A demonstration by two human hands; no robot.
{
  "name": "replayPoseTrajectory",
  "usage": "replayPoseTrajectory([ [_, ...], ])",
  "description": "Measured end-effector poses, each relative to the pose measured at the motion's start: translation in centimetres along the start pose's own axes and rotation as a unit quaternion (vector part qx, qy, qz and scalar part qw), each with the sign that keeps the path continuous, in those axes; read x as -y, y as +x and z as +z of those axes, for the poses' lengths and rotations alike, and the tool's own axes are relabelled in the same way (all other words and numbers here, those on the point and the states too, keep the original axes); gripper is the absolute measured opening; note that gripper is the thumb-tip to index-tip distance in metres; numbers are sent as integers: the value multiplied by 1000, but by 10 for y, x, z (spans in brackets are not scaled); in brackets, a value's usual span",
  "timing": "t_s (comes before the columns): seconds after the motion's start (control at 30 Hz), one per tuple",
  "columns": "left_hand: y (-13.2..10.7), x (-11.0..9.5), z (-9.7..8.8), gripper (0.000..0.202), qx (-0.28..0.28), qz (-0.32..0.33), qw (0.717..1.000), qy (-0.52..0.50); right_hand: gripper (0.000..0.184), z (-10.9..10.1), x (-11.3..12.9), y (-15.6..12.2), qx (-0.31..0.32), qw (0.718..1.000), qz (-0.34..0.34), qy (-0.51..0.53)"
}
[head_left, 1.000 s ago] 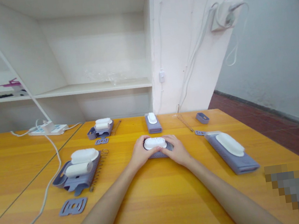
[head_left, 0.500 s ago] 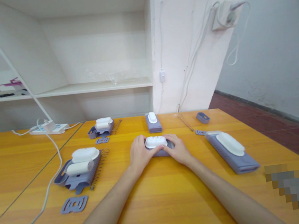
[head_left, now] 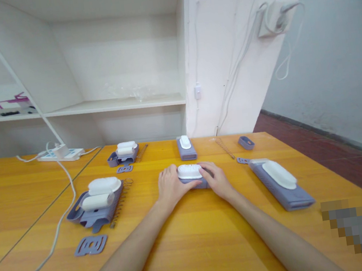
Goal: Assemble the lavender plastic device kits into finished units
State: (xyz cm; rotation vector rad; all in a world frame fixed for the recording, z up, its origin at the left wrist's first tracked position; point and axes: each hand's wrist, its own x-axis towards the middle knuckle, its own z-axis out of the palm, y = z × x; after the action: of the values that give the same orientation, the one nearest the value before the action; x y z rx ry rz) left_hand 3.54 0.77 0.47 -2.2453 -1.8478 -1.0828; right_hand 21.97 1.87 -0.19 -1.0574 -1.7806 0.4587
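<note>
Two bare hands met at the middle of the yellow wooden table (head_left: 195,240), closed from either side on one small piece. The left hand (head_left: 170,186) wrapped the nine o'clock end of a purple-grey base (head_left: 202,182), its thumb laid along the near edge. The right hand (head_left: 216,179) gripped the three o'clock end, fingers curled over the top. A white brush head (head_left: 189,171) sat on that base, between the two hands.

At twelve o'clock from the held piece stood a small purple unit (head_left: 186,148) with a white cap. At three o'clock lay a long purple block (head_left: 283,191) bearing a white pad, well apart from the right hand. At nine o'clock rested a purple tray (head_left: 94,214) carrying two white parts, with a coiled spring (head_left: 122,203) just beside it. A flat purple plate (head_left: 91,245) lay at eight o'clock, near a white cable (head_left: 57,229).
</note>
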Motion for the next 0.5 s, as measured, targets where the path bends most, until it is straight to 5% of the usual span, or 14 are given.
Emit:
replayPoseTrajectory([
  [0.23,2,5,4,70,28,11,997,-76,29,-1,-4,0,-5,1000,1,-4],
  [0.5,-2,2,3,65,5,4,1000,-9,28,-2,-2,0,7,1000,-1,-7],
])
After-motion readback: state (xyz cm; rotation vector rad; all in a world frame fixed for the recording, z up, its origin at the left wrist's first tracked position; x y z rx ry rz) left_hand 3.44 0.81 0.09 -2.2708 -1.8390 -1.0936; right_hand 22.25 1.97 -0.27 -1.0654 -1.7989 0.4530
